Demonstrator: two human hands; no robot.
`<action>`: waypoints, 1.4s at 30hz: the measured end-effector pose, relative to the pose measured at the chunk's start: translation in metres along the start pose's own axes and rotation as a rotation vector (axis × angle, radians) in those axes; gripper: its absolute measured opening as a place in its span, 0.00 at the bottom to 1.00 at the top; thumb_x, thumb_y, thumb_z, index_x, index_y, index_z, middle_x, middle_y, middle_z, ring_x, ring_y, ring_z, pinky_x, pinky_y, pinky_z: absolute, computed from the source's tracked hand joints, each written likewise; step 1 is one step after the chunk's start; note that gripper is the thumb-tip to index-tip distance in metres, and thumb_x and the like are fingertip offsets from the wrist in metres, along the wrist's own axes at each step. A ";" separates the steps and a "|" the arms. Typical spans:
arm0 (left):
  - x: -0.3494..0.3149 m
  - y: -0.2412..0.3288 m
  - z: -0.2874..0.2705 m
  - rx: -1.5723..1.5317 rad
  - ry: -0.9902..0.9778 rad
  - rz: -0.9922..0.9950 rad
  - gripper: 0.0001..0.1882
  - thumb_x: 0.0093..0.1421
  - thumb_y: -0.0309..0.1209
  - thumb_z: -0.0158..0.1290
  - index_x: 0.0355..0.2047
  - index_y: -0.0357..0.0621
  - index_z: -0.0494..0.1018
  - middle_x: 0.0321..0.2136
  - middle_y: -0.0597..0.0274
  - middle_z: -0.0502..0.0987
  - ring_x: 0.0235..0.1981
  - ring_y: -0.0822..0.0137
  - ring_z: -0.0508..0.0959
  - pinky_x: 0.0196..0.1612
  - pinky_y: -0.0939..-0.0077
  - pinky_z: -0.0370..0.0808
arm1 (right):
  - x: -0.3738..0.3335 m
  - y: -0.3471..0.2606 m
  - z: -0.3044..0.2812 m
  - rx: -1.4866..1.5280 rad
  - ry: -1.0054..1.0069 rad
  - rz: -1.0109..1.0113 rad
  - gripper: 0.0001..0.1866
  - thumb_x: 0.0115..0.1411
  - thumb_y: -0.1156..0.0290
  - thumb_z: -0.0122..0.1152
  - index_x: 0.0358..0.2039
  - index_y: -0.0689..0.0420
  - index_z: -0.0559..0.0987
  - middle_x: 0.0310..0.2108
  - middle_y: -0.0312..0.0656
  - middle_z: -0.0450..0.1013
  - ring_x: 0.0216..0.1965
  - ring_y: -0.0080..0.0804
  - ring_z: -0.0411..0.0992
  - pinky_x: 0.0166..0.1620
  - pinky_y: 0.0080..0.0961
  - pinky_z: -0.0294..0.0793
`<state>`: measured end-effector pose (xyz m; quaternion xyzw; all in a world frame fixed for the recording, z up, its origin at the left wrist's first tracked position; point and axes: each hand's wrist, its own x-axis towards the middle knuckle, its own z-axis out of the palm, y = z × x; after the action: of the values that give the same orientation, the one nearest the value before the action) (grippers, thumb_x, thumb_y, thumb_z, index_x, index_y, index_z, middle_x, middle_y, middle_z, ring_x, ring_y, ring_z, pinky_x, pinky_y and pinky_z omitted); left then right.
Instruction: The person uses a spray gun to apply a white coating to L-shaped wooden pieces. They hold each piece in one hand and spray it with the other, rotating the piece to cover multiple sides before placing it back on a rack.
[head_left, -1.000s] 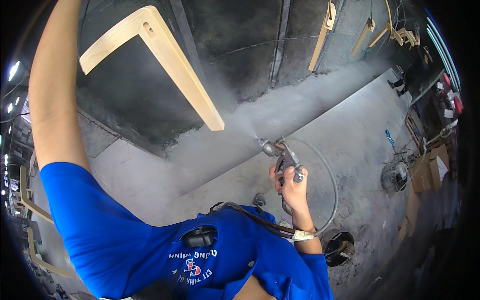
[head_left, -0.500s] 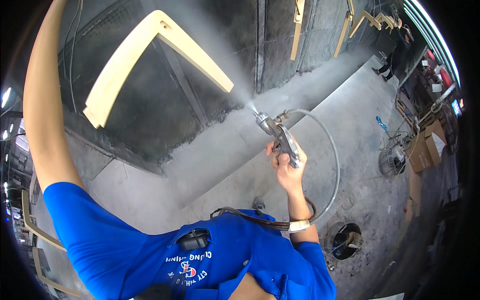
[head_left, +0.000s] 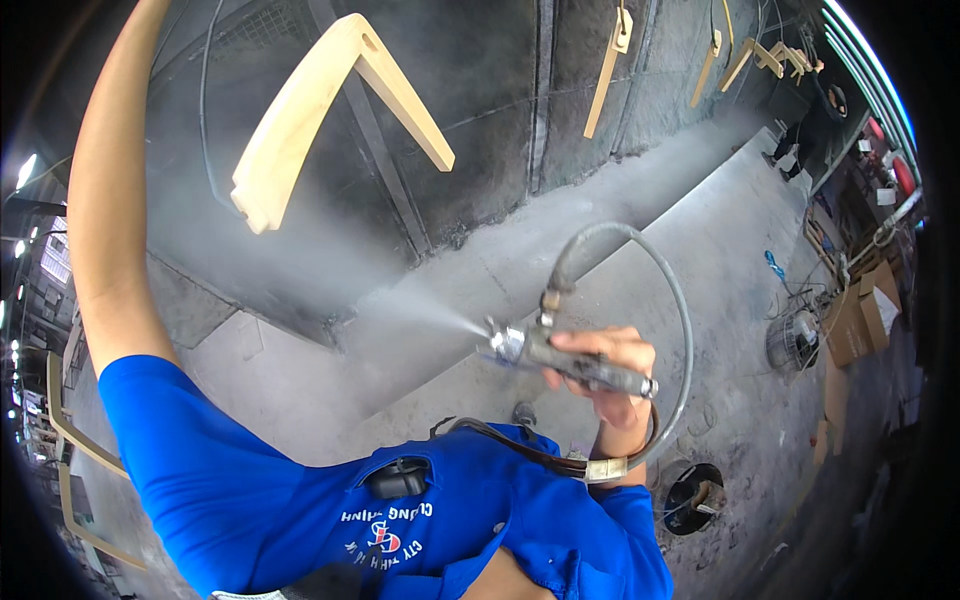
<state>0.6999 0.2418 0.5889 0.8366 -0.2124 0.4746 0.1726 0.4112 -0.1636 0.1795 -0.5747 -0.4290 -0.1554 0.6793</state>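
My right hand is wrapped around a metal spray gun, whose nozzle throws a pale mist to the left. From the gun's fitting a grey hose loops over and down past my wrist. Ahead and to the left, an angled pale wooden furniture part hangs with its two legs downward, apart from the gun; the mist passes below it. My left arm reaches up along the left side, and its hand lies beyond the upper edge, so what it holds is hidden.
More wooden parts hang in a row toward the far right, along a dark wall. A person stands at the far end. To the right are a cardboard box, a wire-sided bin and a dark bucket on the floor.
My right hand has lowered the spray gun and turned it, so its mist now goes left instead of up and left. The hanging wooden part has shifted right and turned slightly.
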 end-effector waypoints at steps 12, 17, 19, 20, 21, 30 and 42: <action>0.008 0.049 0.025 0.085 0.107 -0.077 0.26 0.60 0.49 0.63 0.44 0.37 0.77 0.42 0.47 0.83 0.45 0.59 0.82 0.51 0.63 0.77 | 0.053 0.109 0.041 -0.141 0.585 0.163 0.27 0.69 0.66 0.68 0.64 0.63 0.75 0.46 0.43 0.83 0.42 0.22 0.76 0.49 0.22 0.75; 0.013 0.072 0.034 0.145 0.136 -0.188 0.33 0.53 0.56 0.66 0.44 0.36 0.78 0.43 0.43 0.83 0.46 0.52 0.83 0.50 0.59 0.78 | 0.025 0.167 0.035 -0.291 0.741 0.529 0.26 0.70 0.60 0.67 0.62 0.62 0.77 0.43 0.44 0.83 0.42 0.24 0.77 0.50 0.25 0.76; 0.015 0.079 0.039 0.184 0.168 -0.206 0.36 0.51 0.58 0.68 0.44 0.36 0.77 0.43 0.42 0.83 0.47 0.49 0.83 0.50 0.57 0.79 | 0.013 0.173 0.023 -0.324 0.727 0.730 0.27 0.70 0.58 0.67 0.61 0.62 0.78 0.42 0.44 0.83 0.41 0.24 0.77 0.49 0.25 0.76; 0.017 0.081 0.043 0.206 0.189 -0.202 0.37 0.50 0.59 0.68 0.44 0.36 0.77 0.44 0.41 0.83 0.47 0.48 0.83 0.51 0.57 0.79 | 0.009 0.172 0.014 -0.330 0.683 0.863 0.27 0.70 0.56 0.67 0.61 0.63 0.79 0.42 0.44 0.83 0.41 0.24 0.77 0.49 0.26 0.76; 0.017 0.083 0.047 0.226 0.214 -0.198 0.38 0.49 0.60 0.69 0.44 0.36 0.77 0.44 0.40 0.83 0.48 0.47 0.83 0.51 0.56 0.79 | 0.008 0.167 0.005 -0.350 0.647 0.986 0.28 0.70 0.55 0.67 0.61 0.63 0.79 0.42 0.43 0.83 0.40 0.24 0.77 0.48 0.26 0.76; 0.010 0.075 0.078 0.111 0.192 -0.160 0.47 0.45 0.58 0.73 0.54 0.37 0.72 0.46 0.35 0.82 0.51 0.41 0.83 0.54 0.52 0.79 | 0.093 -0.048 -0.069 -0.647 0.343 -0.052 0.41 0.61 0.47 0.74 0.65 0.64 0.76 0.50 0.42 0.81 0.35 0.18 0.73 0.38 0.19 0.74; -0.002 0.091 0.091 0.072 0.208 -0.150 0.44 0.49 0.56 0.72 0.58 0.41 0.69 0.48 0.40 0.82 0.53 0.42 0.82 0.53 0.49 0.79 | 0.257 -0.152 -0.018 -1.229 -0.162 -0.028 0.20 0.75 0.56 0.57 0.31 0.59 0.79 0.22 0.31 0.70 0.24 0.15 0.64 0.32 0.20 0.65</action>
<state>0.7173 0.1207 0.5501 0.8020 -0.1130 0.5520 0.1984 0.4612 -0.1517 0.4744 -0.8650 -0.3189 -0.3389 0.1874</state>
